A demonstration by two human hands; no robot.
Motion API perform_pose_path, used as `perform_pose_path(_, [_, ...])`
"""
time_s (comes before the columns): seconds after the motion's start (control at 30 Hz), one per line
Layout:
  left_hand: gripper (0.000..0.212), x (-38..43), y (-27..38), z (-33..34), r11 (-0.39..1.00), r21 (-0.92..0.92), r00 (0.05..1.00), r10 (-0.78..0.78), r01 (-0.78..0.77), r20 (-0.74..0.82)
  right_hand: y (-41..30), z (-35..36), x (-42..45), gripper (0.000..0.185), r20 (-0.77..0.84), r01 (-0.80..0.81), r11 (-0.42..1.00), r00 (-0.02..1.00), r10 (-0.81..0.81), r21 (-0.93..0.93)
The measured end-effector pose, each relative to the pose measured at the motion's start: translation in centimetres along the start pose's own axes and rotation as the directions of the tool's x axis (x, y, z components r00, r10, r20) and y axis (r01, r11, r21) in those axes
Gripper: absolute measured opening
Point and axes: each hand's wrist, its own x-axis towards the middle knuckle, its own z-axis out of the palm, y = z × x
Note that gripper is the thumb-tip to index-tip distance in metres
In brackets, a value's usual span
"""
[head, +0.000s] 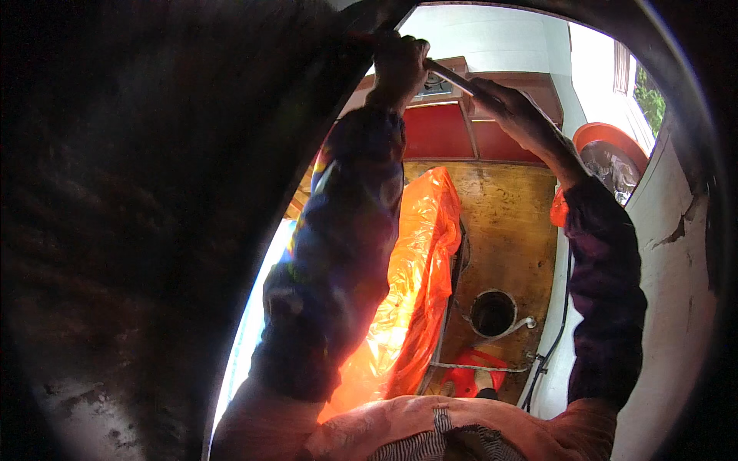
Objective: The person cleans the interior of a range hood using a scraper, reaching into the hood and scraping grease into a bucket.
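Both my arms reach up towards the top of the view. My left hand [402, 66] is closed around one end of a thin rod-like handle [452, 77]. Further along the same handle, to the right, my right hand [513, 112] grips it too. What lies beyond my left hand is lost in shadow. Dark patterned sleeves cover both forearms. Behind the hands is a counter with what looks like a gas cooktop [437, 86] above red cabinet doors [435, 131].
An orange plastic sheet [418, 259] drapes a long shape. A round dark container [493, 313] stands on the brown floor [507, 230]. An orange basin [611, 161] is at the right, near a window. A black cable [556, 340] follows the wall; a large dark surface [144, 201] fills the left.
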Motion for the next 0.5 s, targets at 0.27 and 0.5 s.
perform_pose_path(0.27, [0.016, -2.1, 4.6, -3.6, 0.991, 0.067, 0.994, -0.113, 0.113, -0.002, -2.4, -2.1, -2.4, 0.031, 0.002, 0.195, 0.972, 0.981, -0.196, -0.129])
perform_pose_path(0.5, [0.017, -6.3, 11.5, -16.4, 0.955, 0.151, 0.966, -0.249, 0.256, -0.069, -14.0, -4.3, -6.5, 0.038, 0.173, -0.087, 0.995, 0.982, 0.077, 0.050])
